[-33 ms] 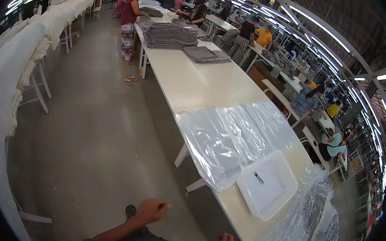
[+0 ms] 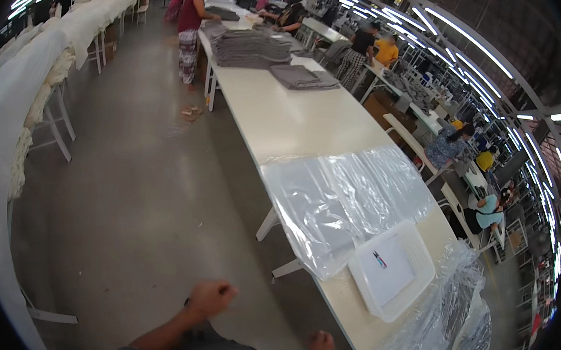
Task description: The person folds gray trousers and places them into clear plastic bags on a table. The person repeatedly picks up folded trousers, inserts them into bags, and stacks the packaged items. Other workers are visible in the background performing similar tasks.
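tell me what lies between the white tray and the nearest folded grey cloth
In the head view, clear plastic sheets beside the tray, then white tabletop reaching the cloth.

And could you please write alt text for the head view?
The wearer's left hand and right hand, both curled, hang beside a long white table bearing clear plastic sheets, a white tray containing apparent thread snips, and folded grey fabric stacks.

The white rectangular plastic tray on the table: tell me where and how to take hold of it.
Probably hold the tray by its rim, on two opposite walls, coming from above: it sits upright and open, raised edges uncovered. Keep it level; the small dark-tipped tool lies inside.
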Demonstrator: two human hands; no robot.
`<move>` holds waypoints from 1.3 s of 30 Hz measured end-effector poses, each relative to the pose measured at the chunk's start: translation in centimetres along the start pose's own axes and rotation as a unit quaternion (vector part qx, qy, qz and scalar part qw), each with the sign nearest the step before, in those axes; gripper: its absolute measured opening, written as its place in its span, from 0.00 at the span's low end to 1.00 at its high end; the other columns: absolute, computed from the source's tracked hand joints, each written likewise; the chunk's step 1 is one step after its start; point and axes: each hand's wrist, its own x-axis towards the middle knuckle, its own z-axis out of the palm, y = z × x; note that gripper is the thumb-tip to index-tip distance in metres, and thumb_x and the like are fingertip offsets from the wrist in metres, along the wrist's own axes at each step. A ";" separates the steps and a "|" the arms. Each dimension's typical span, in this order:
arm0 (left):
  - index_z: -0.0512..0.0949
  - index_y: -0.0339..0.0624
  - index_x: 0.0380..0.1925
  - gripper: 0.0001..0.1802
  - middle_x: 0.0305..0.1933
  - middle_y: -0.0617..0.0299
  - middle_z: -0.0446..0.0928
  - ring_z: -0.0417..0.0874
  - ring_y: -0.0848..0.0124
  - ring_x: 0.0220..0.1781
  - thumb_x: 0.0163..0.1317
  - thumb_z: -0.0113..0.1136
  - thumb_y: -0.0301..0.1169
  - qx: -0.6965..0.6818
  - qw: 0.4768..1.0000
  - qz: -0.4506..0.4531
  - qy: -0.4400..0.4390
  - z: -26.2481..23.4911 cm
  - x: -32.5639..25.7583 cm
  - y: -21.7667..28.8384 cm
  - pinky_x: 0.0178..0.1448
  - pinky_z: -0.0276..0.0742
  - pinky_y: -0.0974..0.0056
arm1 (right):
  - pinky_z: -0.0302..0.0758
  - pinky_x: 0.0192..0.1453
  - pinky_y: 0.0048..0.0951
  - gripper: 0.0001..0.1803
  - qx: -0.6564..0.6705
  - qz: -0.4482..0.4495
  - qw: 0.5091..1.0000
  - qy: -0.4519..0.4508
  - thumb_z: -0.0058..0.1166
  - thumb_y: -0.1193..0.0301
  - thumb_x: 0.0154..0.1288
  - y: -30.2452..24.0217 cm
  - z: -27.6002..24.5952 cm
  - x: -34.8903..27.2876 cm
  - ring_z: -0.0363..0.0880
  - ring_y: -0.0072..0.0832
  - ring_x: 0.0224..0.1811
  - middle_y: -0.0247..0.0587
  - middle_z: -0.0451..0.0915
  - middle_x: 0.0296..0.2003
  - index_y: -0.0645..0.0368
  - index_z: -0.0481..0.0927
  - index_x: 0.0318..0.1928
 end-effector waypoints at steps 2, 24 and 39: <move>0.78 0.38 0.26 0.14 0.22 0.54 0.78 0.80 0.66 0.23 0.62 0.61 0.38 -0.075 0.991 -0.090 0.066 -7.4 3.5 -3.6 0.31 0.74 0.63 | 0.79 0.36 0.32 0.15 -0.028 0.026 0.991 -0.131 0.55 0.67 0.62 -3.4 6.8 -1.6 0.84 0.33 0.29 0.47 0.84 0.27 0.69 0.81 0.39; 0.83 0.23 0.31 0.30 0.39 0.38 0.81 0.82 0.56 0.43 0.66 0.58 0.49 -0.783 0.370 0.499 -0.018 -25.1 48.0 18.3 0.45 0.81 0.63 | 0.78 0.45 0.35 0.16 -0.137 -0.194 0.883 -0.404 0.56 0.59 0.64 -31.2 54.9 18.5 0.85 0.38 0.39 0.45 0.85 0.35 0.58 0.82 0.44; 0.76 0.33 0.15 0.26 0.15 0.64 0.73 0.72 0.77 0.20 0.70 0.51 0.39 -0.184 0.961 -0.158 0.133 -30.5 74.3 -29.1 0.27 0.68 0.66 | 0.52 0.72 0.59 0.37 -0.355 -0.296 0.886 -0.028 0.59 0.62 0.57 -42.8 80.5 28.8 0.51 0.58 0.72 0.63 0.58 0.67 0.66 0.64 0.65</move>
